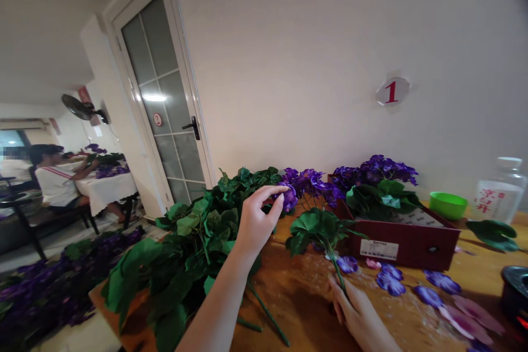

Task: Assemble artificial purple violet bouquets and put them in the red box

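Left hand [259, 213] pinches purple artificial bloom [290, 198], six o'clock; right hand [353, 308] grips green stem [339, 275], five o'clock; tugging could detach the bloom.

"Where does the head camera look from?"
"From the person's own head, forward and down across the table [297, 286] to the wall [297, 66] in the upper right."
"How near?"
"Close to the left hand [262, 217], below center, and right hand [355, 308], bottom right; the door [159, 99], upper left, stands farther off."
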{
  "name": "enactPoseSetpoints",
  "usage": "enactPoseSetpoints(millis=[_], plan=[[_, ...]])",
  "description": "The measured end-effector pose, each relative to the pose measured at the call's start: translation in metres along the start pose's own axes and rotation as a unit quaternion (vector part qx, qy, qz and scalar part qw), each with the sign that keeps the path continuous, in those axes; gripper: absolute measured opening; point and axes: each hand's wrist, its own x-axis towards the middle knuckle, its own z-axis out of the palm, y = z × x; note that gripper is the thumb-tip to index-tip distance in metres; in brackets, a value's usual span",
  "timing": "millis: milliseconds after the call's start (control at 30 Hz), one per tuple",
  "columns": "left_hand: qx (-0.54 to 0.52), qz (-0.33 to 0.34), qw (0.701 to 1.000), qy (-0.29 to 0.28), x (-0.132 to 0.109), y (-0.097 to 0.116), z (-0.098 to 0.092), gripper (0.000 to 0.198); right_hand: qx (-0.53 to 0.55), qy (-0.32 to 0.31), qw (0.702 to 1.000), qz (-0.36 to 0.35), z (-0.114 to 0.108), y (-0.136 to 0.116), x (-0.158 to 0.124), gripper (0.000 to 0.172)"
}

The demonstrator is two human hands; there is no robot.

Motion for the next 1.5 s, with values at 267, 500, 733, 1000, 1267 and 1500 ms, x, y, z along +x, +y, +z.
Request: enactPoseSetpoints(millis=[267,500,733,1000,1267,1500], plan=[[0.011,-0.007,1.000,-0.008,0.0002,-0.0005,0.0000,0.019,-0.008,0.002,1.000,0.003,0.0003,-0.0018,-0.0006,0.049],[-0.013,-0.024,0.999,-0.017,-0.0003,-0.0013,0.0000,0.018,-0.004,-0.002,1.000,-0.002,0.0003,-0.0016,0.0007,0.049],[-0.031,-0.038,0.999,-0.022,0.0009,-0.0040,0.0004,0.019,-0.003,0.002,1.000,0.001,0.0005,-0.0006,0.0002,0.049],[-0.053,-0.048,0.997,-0.021,0.0007,-0.0045,0.0004,0.022,-0.003,0.007,1.000,0.006,0.0019,-0.0002,0.0003,0.047],[-0.067,-0.063,0.996,-0.016,0.0002,-0.0045,0.0016,0.017,-0.003,-0.005,1.000,0.003,-0.0004,-0.0027,-0.0007,0.050],[-0.085,-0.073,0.993,-0.030,0.0000,-0.0035,0.0010,0.013,-0.013,-0.004,1.000,0.007,0.0000,-0.0057,-0.0018,0.050]])
